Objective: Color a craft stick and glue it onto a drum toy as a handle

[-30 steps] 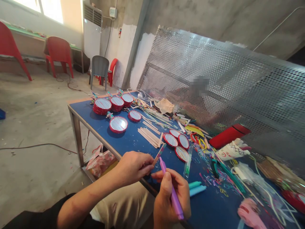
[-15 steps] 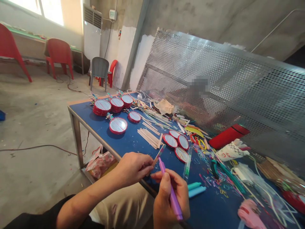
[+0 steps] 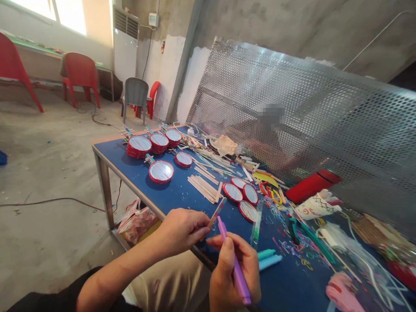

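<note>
My left hand [image 3: 182,229] is closed on a flat wooden craft stick [image 3: 217,211] with coloured marks, held over the near edge of the blue table [image 3: 136,175]. My right hand [image 3: 232,271] grips a purple marker [image 3: 234,260], its tip up beside the stick. Two teal marker caps or pens [image 3: 268,258] lie just right of my right hand. More bare sticks [image 3: 204,186] lie in a pile further back.
Round red-rimmed discs [image 3: 160,170] sit in stacks and singly across the table, with coloured rubber bands [image 3: 292,247], green pliers [image 3: 294,227] and a red case [image 3: 310,184]. A perforated metal screen [image 3: 308,112] stands behind; a person sits beyond it. Chairs [image 3: 135,92] stand on the concrete floor.
Both hands stay nearly still; the marker tip and stick shift only slightly, and the view has drifted a little.
</note>
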### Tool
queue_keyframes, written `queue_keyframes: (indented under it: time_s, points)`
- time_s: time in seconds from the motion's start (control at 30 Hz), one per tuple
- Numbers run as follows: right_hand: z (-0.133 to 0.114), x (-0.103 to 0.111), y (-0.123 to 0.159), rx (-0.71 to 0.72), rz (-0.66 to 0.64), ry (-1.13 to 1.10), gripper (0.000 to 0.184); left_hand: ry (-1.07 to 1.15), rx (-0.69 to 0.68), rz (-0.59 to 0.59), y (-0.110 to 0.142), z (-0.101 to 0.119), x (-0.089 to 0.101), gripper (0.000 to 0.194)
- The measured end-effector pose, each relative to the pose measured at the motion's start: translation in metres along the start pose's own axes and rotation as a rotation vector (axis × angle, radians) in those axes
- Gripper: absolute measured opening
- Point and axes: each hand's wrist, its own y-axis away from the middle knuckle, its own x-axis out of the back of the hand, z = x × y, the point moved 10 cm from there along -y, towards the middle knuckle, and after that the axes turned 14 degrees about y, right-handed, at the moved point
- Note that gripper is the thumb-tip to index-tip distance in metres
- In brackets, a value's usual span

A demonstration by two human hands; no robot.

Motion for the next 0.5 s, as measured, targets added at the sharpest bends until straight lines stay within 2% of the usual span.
queue_keyframes:
  time_s: [0.27, 0.5]
  points:
    - [-0.0017, 0.0052, -0.0017, -0.04, 0.064, 0.03, 0.005, 0.007, 0.003, -0.006, -0.0004, -0.0007, 0.0001, 0.009]
    - [-0.0024, -0.0014, 0.0004, 0.011, -0.027, 0.005, 0.006, -0.017, 0.027, -0.01, -0.0007, -0.0013, 0.0, 0.011]
